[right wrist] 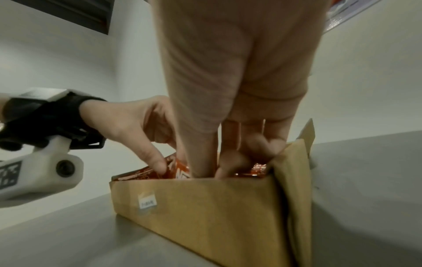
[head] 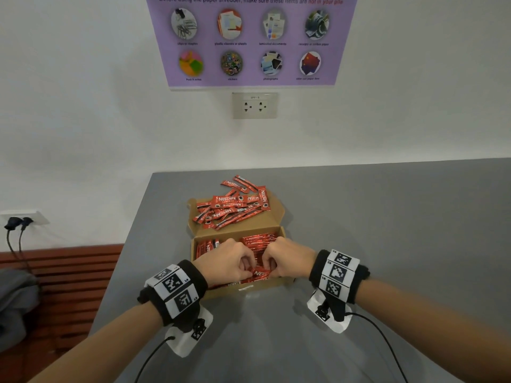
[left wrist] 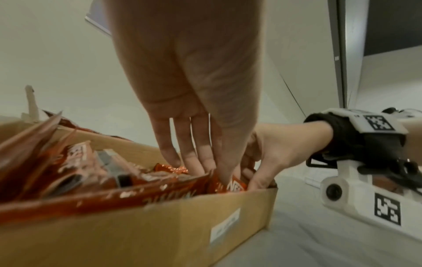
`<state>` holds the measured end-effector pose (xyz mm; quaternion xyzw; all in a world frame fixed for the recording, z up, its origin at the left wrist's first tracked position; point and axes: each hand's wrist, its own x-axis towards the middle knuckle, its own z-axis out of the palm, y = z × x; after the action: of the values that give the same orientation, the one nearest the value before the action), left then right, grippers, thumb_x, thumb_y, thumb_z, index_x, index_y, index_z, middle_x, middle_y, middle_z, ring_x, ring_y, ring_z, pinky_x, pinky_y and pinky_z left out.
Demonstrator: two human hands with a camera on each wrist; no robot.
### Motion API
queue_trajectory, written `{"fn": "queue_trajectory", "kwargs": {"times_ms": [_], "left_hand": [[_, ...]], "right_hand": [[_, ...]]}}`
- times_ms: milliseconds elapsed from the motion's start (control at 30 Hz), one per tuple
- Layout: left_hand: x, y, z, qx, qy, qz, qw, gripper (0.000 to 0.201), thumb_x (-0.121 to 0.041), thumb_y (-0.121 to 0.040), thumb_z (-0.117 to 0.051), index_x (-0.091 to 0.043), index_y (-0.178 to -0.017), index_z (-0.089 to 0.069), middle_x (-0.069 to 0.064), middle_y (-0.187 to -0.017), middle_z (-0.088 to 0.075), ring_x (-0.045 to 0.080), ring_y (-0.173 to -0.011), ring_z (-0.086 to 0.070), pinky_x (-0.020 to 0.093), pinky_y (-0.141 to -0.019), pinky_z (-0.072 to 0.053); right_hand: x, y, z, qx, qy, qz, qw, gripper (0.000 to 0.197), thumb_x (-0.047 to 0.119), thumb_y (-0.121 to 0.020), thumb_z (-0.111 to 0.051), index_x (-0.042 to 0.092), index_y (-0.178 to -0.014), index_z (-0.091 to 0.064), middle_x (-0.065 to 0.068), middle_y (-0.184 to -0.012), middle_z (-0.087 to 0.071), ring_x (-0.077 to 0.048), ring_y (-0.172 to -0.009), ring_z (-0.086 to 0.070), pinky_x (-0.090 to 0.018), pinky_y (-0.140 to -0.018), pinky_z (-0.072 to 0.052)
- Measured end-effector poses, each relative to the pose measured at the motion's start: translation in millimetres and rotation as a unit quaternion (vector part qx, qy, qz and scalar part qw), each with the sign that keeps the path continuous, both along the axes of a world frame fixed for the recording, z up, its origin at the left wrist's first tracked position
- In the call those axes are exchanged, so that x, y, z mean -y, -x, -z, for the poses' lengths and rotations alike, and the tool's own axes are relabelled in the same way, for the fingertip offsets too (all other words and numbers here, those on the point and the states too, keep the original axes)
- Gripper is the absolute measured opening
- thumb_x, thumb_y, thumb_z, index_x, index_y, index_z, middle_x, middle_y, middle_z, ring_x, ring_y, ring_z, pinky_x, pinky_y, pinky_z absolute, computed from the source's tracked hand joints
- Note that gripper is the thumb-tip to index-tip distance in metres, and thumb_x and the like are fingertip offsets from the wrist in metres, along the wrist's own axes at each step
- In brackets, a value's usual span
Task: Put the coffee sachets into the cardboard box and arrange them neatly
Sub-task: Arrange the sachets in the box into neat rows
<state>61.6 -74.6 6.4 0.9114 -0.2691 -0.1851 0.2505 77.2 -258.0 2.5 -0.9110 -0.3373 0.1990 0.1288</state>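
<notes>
- The left hand point(head: 226, 261) and the right hand point(head: 287, 258) meet over the near edge of the cardboard box point(head: 265, 286), knuckles up, fingers curled down into it.
- Both pinch the same red Nescafé sachet point(head: 260, 273) lying against the box's near wall; each grip is clenched on that sachet.
- The left wrist view shows the left hand's fingers point(left wrist: 194, 159) reaching down among the sachets, with the right hand's thumb tip at the box rim.
- Inside the box, further sachets point(head: 258, 240) stand packed in rows on edge.
- Behind them, the open lid point(head: 276, 217) lies flat and carries a loose pile of coffee sachets point(head: 235, 208), a few spilling past its far edge onto the grey bench point(head: 387, 217).
- On the wall beyond hang a double socket point(head: 255, 105) and a purple paper-shredder poster point(head: 251, 40).
</notes>
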Motion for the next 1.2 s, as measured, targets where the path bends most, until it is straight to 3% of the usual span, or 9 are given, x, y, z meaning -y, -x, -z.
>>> {"fn": "queue_trajectory", "kwargs": {"times_ms": [100, 267, 467, 600, 800, 933, 1033, 1133, 1200], "left_hand": [[-1.0, 1.6, 3.3, 0.007, -0.007, 0.001, 1.000, 0.013, -0.015, -0.084, -0.067, -0.011, -0.096, -0.072, 0.001, -0.094, -0.071, -0.001, -0.074, -0.058, 0.011, -0.073, -0.050], [0.9, 5.6, 7.1, 0.025, -0.008, 0.013, 1.000, 0.014, -0.018, -0.085, -0.067, -0.012, -0.093, -0.075, 0.000, -0.096, -0.069, 0.006, -0.080, -0.057, 0.015, -0.075, -0.047], [3.8, 6.7, 4.1, 0.029, -0.022, 0.050, 0.998, 0.018, -0.019, -0.089, -0.058, -0.014, -0.092, -0.075, -0.004, -0.098, -0.066, 0.009, -0.093, -0.054, 0.015, -0.085, -0.041], [4.8, 5.0, 2.3, 0.026, 0.012, 0.023, 0.999, 0.016, -0.019, -0.087, -0.061, -0.013, -0.095, -0.074, -0.001, -0.096, -0.066, 0.006, -0.079, -0.057, 0.014, -0.073, -0.046], [3.9, 3.0, 1.6, -0.016, 0.029, 0.015, 0.999, 0.012, -0.017, -0.080, -0.072, -0.011, -0.089, -0.076, 0.000, -0.089, -0.071, 0.007, -0.070, -0.061, 0.010, -0.065, -0.047], [5.9, 3.2, 0.8, -0.020, 0.034, 0.020, 0.999, 0.010, -0.015, -0.080, -0.072, -0.009, -0.088, -0.076, 0.002, -0.089, -0.071, -0.002, -0.064, -0.056, 0.008, -0.065, -0.047], [8.2, 4.3, 2.8, -0.017, 0.018, 0.034, 0.999, 0.010, -0.014, -0.081, -0.071, -0.009, -0.088, -0.076, 0.000, -0.090, -0.073, -0.005, -0.063, -0.056, 0.006, -0.068, -0.046], [12.1, 5.3, 4.2, -0.005, -0.004, 0.039, 0.999, 0.010, -0.013, -0.081, -0.068, -0.009, -0.085, -0.076, -0.001, -0.087, -0.073, 0.000, -0.067, -0.060, 0.010, -0.072, -0.048], [15.5, 6.1, 6.2, 0.004, -0.026, 0.038, 0.999, 0.010, -0.012, -0.081, -0.066, -0.009, -0.083, -0.076, -0.001, -0.085, -0.073, 0.006, -0.073, -0.063, 0.016, -0.074, -0.051]], "right_hand": [[2.8, -0.7, -2.5, -0.038, -0.014, 0.011, 0.999, 0.016, 0.019, -0.078, -0.073, 0.007, -0.088, -0.072, -0.006, -0.089, -0.071, -0.016, -0.080, -0.064, -0.022, -0.073, -0.050], [6.5, -0.6, -10.7, -0.077, -0.032, 0.026, 0.996, 0.019, 0.019, -0.078, -0.073, 0.007, -0.092, -0.074, -0.006, -0.091, -0.072, -0.008, -0.076, -0.060, -0.007, -0.066, -0.042], [5.7, 1.7, -13.6, -0.063, 0.011, 0.014, 0.998, 0.016, 0.012, -0.079, -0.071, 0.005, -0.093, -0.074, -0.007, -0.094, -0.071, -0.018, -0.084, -0.063, -0.014, -0.071, -0.041], [1.7, 5.2, -10.6, -0.023, 0.028, -0.004, 0.999, 0.010, 0.005, -0.078, -0.066, 0.004, -0.086, -0.072, -0.008, -0.086, -0.070, -0.020, -0.079, -0.063, -0.017, -0.067, -0.041], [8.9, 0.6, -16.0, -0.071, -0.003, 0.019, 0.997, 0.013, 0.013, -0.078, -0.072, 0.006, -0.089, -0.073, -0.007, -0.091, -0.071, -0.009, -0.075, -0.058, -0.007, -0.064, -0.041], [20.2, -0.3, -22.0, 0.052, 0.007, 0.082, 0.995, 0.010, 0.025, -0.085, -0.066, 0.016, -0.087, -0.068, 0.004, -0.089, -0.068, -0.007, -0.075, -0.056, -0.021, -0.069, -0.045], [25.4, 4.0, -14.8, 0.014, 0.002, 0.104, 0.994, 0.016, 0.026, -0.086, -0.065, 0.011, -0.091, -0.066, 0.004, -0.082, -0.062, -0.004, -0.067, -0.050, -0.013, -0.063, -0.038], [26.9, 8.7, -7.6, -0.034, -0.007, 0.088, 0.996, 0.010, 0.018, -0.083, -0.068, 0.008, -0.087, -0.069, 0.016, -0.067, -0.049, 0.002, -0.058, -0.045, -0.006, -0.053, -0.031], [28.4, 9.3, -5.1, -0.044, -0.012, 0.080, 0.996, 0.007, 0.015, -0.081, -0.069, 0.009, -0.084, -0.072, 0.014, -0.068, -0.054, 0.002, -0.058, -0.046, -0.004, -0.055, -0.032]]}}
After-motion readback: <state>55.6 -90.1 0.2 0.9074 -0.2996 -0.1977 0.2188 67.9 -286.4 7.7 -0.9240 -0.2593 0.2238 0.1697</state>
